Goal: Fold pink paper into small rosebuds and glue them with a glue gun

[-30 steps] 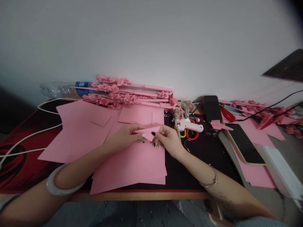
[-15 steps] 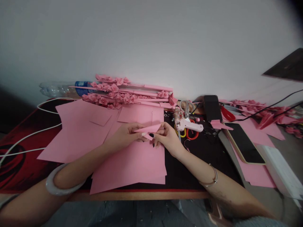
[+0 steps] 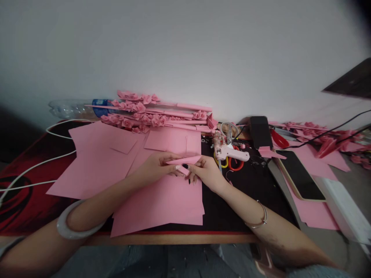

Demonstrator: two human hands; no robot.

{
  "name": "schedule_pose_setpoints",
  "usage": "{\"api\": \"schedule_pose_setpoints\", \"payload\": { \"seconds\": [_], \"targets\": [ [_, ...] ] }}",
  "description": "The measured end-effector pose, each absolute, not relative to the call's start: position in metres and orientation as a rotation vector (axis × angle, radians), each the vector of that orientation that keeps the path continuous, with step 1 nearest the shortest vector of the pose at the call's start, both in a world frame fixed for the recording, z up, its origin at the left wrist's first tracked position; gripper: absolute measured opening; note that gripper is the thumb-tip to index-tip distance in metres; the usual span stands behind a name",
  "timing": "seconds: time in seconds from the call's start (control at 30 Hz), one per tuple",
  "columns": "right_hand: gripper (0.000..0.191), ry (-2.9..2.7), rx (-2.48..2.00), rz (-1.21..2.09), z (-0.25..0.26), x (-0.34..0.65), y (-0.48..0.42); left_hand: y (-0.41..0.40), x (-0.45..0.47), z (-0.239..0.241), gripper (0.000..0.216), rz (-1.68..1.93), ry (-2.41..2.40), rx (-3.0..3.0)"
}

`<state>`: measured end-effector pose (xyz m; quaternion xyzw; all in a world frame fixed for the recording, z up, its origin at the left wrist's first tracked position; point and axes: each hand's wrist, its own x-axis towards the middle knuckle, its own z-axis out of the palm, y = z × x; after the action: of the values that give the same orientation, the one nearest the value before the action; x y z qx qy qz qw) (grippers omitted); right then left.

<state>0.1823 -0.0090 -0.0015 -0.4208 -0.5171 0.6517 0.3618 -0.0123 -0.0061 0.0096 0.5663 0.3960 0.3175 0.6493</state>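
Between my two hands is a small folded piece of pink paper (image 3: pixel 188 160), held above the desk. My left hand (image 3: pixel 162 165) pinches its left side, thumb on the near face and fingers behind. On the other side my right hand (image 3: pixel 204 170) grips it with the thumb in front; its lower fingers curl underneath. The two thumbs nearly meet at the paper's near edge. Beneath my hands lie large pink paper sheets (image 3: pixel 162 204), overlapping each other. Another pink sheet (image 3: pixel 92 162) spreads to the left.
Pink paper flower stems (image 3: pixel 150 119) lie along the wall beside a plastic bottle (image 3: pixel 69 109). A glue gun (image 3: pixel 234 153) rests over scissors (image 3: pixel 237 164) right of my hands. Farther right are a phone (image 3: pixel 301 177), a white box (image 3: pixel 344 208) and black cables. White cords (image 3: pixel 37 164) run along the left.
The folded paper has tipped flatter and sits slightly lower, showing less of its upper face. Both hands still hold it and have shifted down a little.
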Motion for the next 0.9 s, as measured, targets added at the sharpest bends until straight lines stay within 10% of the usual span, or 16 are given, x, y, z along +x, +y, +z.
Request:
{"api": "schedule_pose_setpoints", "payload": {
  "seconds": [0.9],
  "targets": [
    [0.027,-1.336,-1.098,1.668,-0.0021,0.1823,-0.0090,-0.0047,-0.0136,0.0049,0.025,0.711,0.907,1.318]
  ]
}}
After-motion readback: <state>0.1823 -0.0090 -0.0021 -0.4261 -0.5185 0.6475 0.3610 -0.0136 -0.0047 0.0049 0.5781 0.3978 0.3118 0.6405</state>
